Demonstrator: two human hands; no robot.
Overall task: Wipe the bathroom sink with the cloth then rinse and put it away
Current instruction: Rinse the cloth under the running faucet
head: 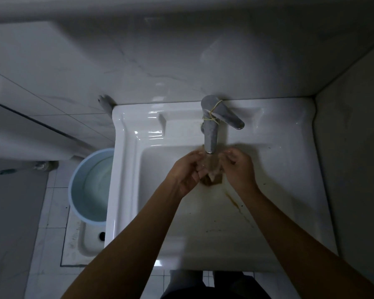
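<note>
Under the faucet (209, 130) spout, both hands meet over the basin of the sink (289, 160), and the cloth (211, 169) hangs between them, right below the faucet's outlet. It looks thin and almost see-through, brownish, blurred by what seems to be water running down through it. The left hand (188, 171) sits just to the left of the faucet's stream, fingers curled in and pinching the cloth's left edge. The right hand (239, 167) mirrors it just to the right of the stream, fingertips nipping the other edge. So the cloth is stretched out between two pinches, not balled up.

Below the faucet and toward the person, a rusty brown streak (233, 200) runs across the basin floor, with dark specks around it. Well to the left of the faucet, beyond the sink's rim, a pale blue bucket (91, 186) stands on the floor.

My read: this cloth is soft, limp and light, but heavier and clingy when soaked, and slippery at the edges. Pinching the corners suits rinsing; for wringing, gathering it into the palms would give a surer hold. Rinsing appears underway.
</note>
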